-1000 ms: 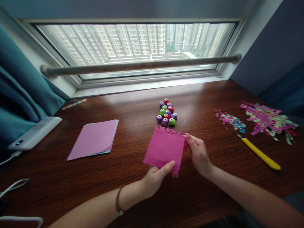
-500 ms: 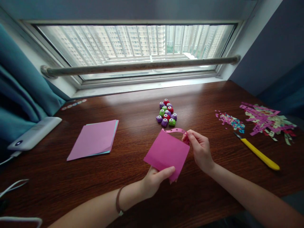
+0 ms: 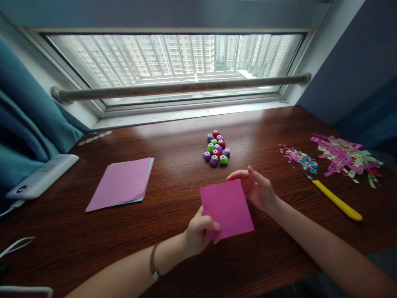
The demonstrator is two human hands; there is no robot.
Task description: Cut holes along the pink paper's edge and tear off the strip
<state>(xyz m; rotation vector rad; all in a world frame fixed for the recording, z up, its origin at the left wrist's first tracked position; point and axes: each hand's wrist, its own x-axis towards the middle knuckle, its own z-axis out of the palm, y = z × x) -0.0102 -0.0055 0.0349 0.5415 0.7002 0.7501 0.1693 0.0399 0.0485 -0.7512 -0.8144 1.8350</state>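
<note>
Right now the magenta paper square lies near the middle of the table's front edge, its near left corner pinched between thumb and fingers of the left hand. The right hand rests at the sheet's far right corner with fingers spread and loosely extended, gripping nothing that shows. Only that one pinched corner holds the sheet, so it could pivot or crumple if the left hand tugs sideways, and a hard pinch may crease the corner. The small craft punches cluster toward the window edge just beyond the sheet; a forward sweep of the right hand could scatter them. Toward the table's right edge lie a yellow craft knife, confetti and paper scraps; a swinging right forearm could brush the blade.
</note>
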